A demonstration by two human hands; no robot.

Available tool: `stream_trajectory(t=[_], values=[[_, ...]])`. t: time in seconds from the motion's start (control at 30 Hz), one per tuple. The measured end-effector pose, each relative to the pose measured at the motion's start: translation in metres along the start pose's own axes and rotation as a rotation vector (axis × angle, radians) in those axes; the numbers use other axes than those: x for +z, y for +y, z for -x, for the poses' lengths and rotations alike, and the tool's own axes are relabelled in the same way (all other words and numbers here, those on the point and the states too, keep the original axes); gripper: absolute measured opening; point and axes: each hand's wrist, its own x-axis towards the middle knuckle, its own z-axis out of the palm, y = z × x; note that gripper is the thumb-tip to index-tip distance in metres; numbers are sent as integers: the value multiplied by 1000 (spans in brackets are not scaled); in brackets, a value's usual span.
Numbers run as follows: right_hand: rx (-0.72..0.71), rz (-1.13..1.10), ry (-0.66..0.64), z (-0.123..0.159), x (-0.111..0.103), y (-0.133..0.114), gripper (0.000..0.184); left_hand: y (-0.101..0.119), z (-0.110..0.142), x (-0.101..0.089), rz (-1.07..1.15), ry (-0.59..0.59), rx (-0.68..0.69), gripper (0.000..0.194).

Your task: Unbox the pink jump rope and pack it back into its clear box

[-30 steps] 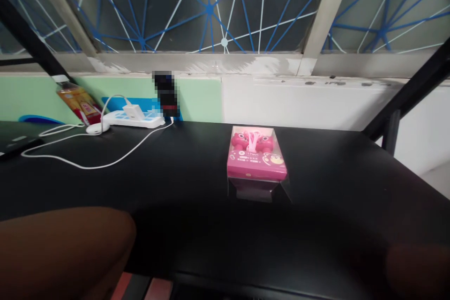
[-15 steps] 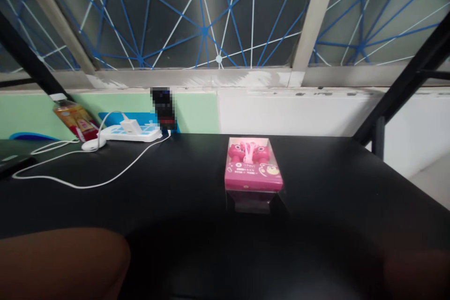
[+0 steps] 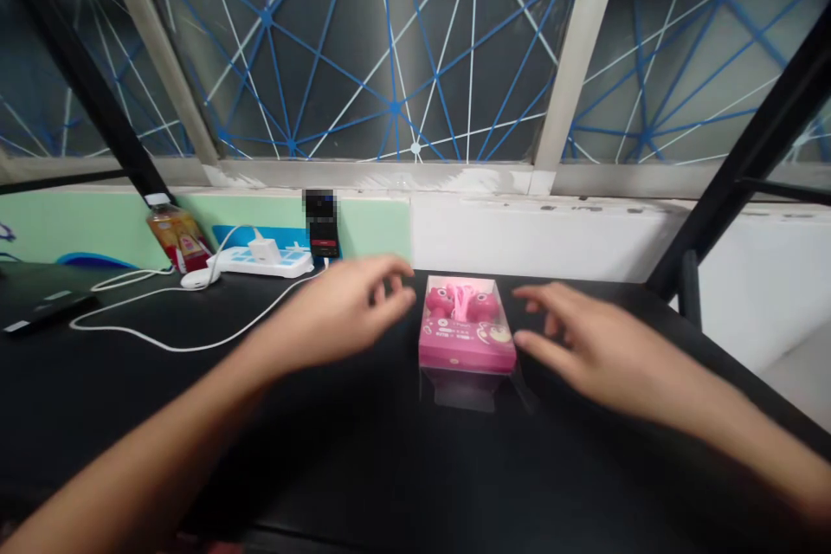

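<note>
A pink box [image 3: 464,346] with a clear window lies on the black table [image 3: 363,450]. Through its window show two pink round pieces with eyes and a light pink cord [image 3: 462,301] between them. Just left of the box, my left hand [image 3: 354,303] hovers with curved fingers and the thumb held apart, holding nothing. On the other side, my right hand [image 3: 577,338] has its thumb and fingers parted, the tips close to the box's right edge. Whether the right thumb touches the box I cannot tell.
At the back left stand a drink bottle [image 3: 178,234], a white power strip [image 3: 286,263] with a plugged-in charger [image 3: 264,250], and an upright phone [image 3: 323,234]. A white cable [image 3: 175,349] loops over the table. Black frame bars [image 3: 746,138] slant up at both sides.
Both hands have come forward from the lower edge to either side of the pink box. The view has tilted slightly, and the box stays in its place on the table.
</note>
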Motion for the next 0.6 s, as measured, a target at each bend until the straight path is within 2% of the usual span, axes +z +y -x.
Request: stream_trajectory(t=[0.03,0.13,0.23,0.37,0.47,0.6], values=[[-20,36,-68,-1,12,-2,51,3,3,10,-15,-28,19,37],[-63,25,-157,3,43,-4,55,8,12,45,-28,-134,75,51],[-97,-118,-196,7,55,3,51,2,18,67,42,-191,102,54],[-137,-237,-251,9,52,14,57,-13,16,70,150,-244,165,53],[-187,-186,-249,9,48,18,66,-19,14,69,161,-250,177,56],[-192,-101,-217,10,50,18,63,-21,13,71,145,-233,151,58]])
